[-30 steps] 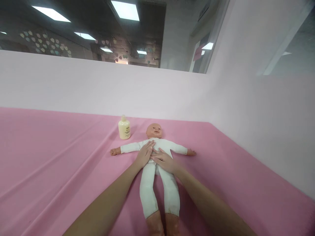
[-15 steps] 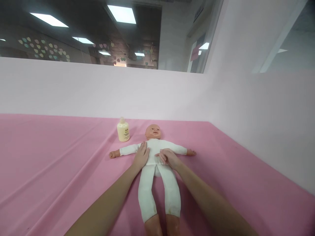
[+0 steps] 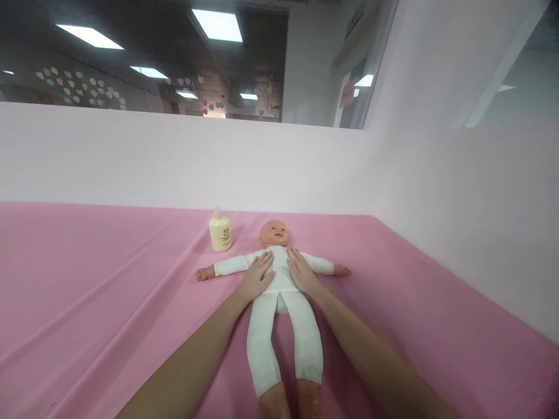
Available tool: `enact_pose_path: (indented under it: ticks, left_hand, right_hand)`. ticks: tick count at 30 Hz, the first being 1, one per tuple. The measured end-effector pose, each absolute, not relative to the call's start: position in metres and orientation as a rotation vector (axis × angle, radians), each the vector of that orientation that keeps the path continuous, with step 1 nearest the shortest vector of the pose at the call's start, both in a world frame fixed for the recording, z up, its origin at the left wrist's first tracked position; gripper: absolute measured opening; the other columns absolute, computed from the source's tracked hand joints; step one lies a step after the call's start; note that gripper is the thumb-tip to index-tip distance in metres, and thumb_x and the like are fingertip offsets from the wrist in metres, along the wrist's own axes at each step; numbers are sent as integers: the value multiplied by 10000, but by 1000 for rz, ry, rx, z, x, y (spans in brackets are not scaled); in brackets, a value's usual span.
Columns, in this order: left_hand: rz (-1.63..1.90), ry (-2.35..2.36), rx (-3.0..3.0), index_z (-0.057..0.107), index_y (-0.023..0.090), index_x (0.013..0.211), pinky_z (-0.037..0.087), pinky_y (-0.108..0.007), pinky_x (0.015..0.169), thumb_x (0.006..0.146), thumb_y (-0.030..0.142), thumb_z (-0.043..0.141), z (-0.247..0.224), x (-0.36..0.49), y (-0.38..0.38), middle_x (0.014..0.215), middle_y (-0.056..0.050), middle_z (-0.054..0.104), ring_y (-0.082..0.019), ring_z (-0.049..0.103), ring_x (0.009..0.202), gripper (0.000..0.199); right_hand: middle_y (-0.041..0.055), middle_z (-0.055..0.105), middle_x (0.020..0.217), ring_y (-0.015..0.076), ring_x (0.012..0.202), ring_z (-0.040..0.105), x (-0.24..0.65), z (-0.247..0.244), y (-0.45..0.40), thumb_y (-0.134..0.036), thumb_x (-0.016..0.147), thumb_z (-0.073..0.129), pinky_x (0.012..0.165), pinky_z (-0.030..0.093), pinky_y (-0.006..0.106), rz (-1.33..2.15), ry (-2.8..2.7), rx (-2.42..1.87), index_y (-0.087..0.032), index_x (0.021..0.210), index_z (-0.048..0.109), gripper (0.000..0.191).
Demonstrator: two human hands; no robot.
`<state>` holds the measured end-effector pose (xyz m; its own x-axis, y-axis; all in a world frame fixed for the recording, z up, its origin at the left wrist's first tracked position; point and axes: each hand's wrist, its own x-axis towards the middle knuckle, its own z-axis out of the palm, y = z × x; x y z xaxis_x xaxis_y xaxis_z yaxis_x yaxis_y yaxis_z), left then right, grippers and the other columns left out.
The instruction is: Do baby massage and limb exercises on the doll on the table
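A baby doll [image 3: 282,280] with a white cloth body lies on its back, arms spread and head away from me. My left hand [image 3: 257,276] rests flat on the left side of its chest, fingers stretched toward the doll's head. On the other side of the chest lies my right hand [image 3: 302,272], also flat, with its fingers extended. Neither hand grasps anything. The doll's feet are cut off by the bottom edge of the view.
A pale yellow bottle [image 3: 220,233] stands upright left of the doll's head. Pink cloth [image 3: 109,279] with folds covers the surface. A white wall [image 3: 183,160] rises behind, with a window [image 3: 244,64] above it, and another wall [image 3: 458,192] borders the right.
My right hand has changed from curled fingers over the doll's belly to lying flat, higher on the chest. My left hand has shifted slightly inward, its thumb now spread.
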<state>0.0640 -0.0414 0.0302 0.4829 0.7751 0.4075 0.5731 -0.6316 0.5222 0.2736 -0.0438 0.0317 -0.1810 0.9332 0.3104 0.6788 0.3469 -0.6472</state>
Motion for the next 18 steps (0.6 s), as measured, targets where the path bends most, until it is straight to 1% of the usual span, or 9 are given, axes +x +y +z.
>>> enact_pose_path:
  ticks: [3, 6, 10, 12, 15, 16, 18]
  left_hand:
    - [918, 1011, 2452, 458, 237, 1449, 223, -488, 1214, 947, 369, 444, 38, 63, -46, 1515, -50, 426, -225, 325, 1451, 520]
    - [933, 1002, 2447, 524, 226, 1404, 282, -501, 1193, 907, 365, 517, 42, 63, -49, 1471, -57, 485, -257, 363, 1431, 516]
    - [918, 948, 2484, 576, 230, 1360, 291, -510, 1186, 902, 358, 526, 44, 65, -53, 1443, -43, 521, -272, 368, 1427, 478]
    - [896, 892, 2490, 631, 243, 1298, 304, -497, 1179, 904, 338, 525, 47, 67, -55, 1377, -32, 589, -266, 403, 1405, 419]
    - [906, 792, 2463, 731, 250, 1116, 363, -445, 1140, 907, 320, 516, 52, 71, -59, 1207, -31, 703, -251, 490, 1334, 308]
    - [920, 763, 2437, 757, 242, 1019, 398, -421, 1108, 913, 323, 503, 54, 72, -61, 1144, -37, 727, -247, 541, 1279, 287]
    - [950, 716, 2353, 759, 214, 806, 478, -378, 999, 924, 351, 474, 58, 73, -64, 1001, -57, 751, -236, 647, 1087, 337]
  right_hand:
    - [115, 205, 1615, 261, 1511, 120, 273, 35, -45, -575, 996, 123, 1216, 101, 526, 414, -2033, -1454, -150, 1543, 252, 704]
    - [140, 211, 1609, 281, 1509, 124, 271, 36, -47, -576, 997, 135, 1206, 91, 545, 281, -2120, -1461, -145, 1553, 213, 707]
    - [179, 237, 1595, 307, 1502, 144, 269, 34, -49, -580, 993, 173, 1203, 89, 546, 122, -2190, -1443, -120, 1556, 190, 727]
    - [187, 229, 1595, 311, 1501, 143, 269, 34, -49, -561, 998, 176, 1203, 92, 548, 104, -2223, -1439, -100, 1551, 202, 720]
    - [193, 196, 1601, 306, 1504, 131, 269, 40, -52, -533, 1006, 190, 1208, 96, 544, 113, -2281, -1403, -69, 1540, 223, 708]
    - [189, 190, 1602, 299, 1505, 127, 269, 44, -54, -530, 1008, 196, 1210, 98, 542, 123, -2300, -1376, -72, 1540, 222, 703]
    - [163, 193, 1606, 281, 1508, 122, 267, 50, -58, -527, 1011, 205, 1212, 97, 540, 150, -2334, -1295, -104, 1543, 228, 680]
